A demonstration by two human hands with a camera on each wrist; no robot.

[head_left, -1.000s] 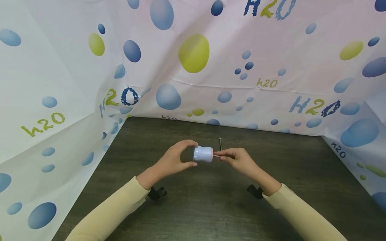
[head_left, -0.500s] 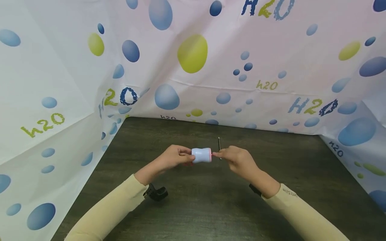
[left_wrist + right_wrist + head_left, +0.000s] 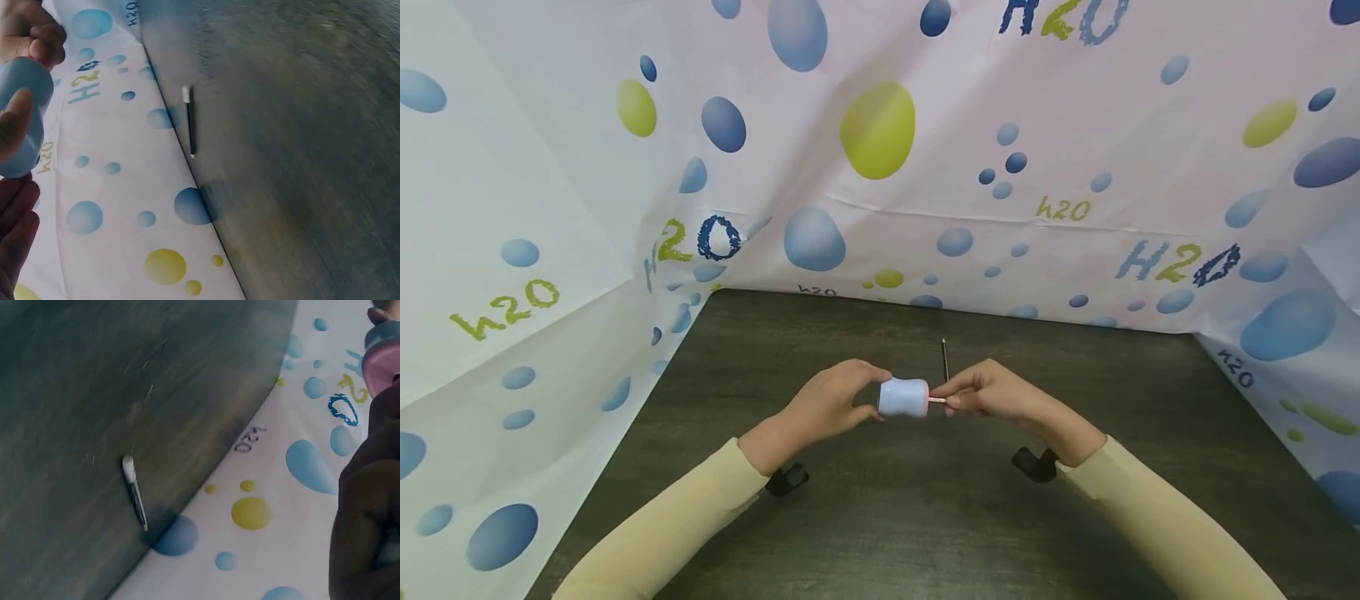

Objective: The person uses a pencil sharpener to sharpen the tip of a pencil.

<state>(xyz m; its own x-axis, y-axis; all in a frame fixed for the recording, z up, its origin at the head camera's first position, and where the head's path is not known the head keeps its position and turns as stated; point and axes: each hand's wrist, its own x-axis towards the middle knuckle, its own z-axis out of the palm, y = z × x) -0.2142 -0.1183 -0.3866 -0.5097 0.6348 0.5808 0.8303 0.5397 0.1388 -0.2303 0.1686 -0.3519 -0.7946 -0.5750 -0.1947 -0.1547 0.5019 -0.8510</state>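
Observation:
Near the middle of the head view, my left hand (image 3: 829,406) holds a light-blue waisted cylinder with a pink end, which looks like a pencil sharpener (image 3: 904,397), between thumb and fingers. It lies sideways above the table. My right hand (image 3: 992,390) pinches a thin pale pinkish stick, probably a pencil (image 3: 936,400), that runs into the pink end. How deep it goes is hidden. The left wrist view shows a thumb pressed on the blue barrel (image 3: 26,84). In the right wrist view the sharpener's pink end (image 3: 380,365) shows beside dark, curled fingers.
A dark pencil (image 3: 945,358) with a pale tip lies on the dark wooden table (image 3: 880,517) behind the right hand. White sheeting (image 3: 970,150) printed with blue and green drops stands along the back and sides.
My left hand turned over the sharpener's end half a second ago and has since turned back, its grip wider. The right fingers shifted, so more of the stick shows. The table pencil stays put.

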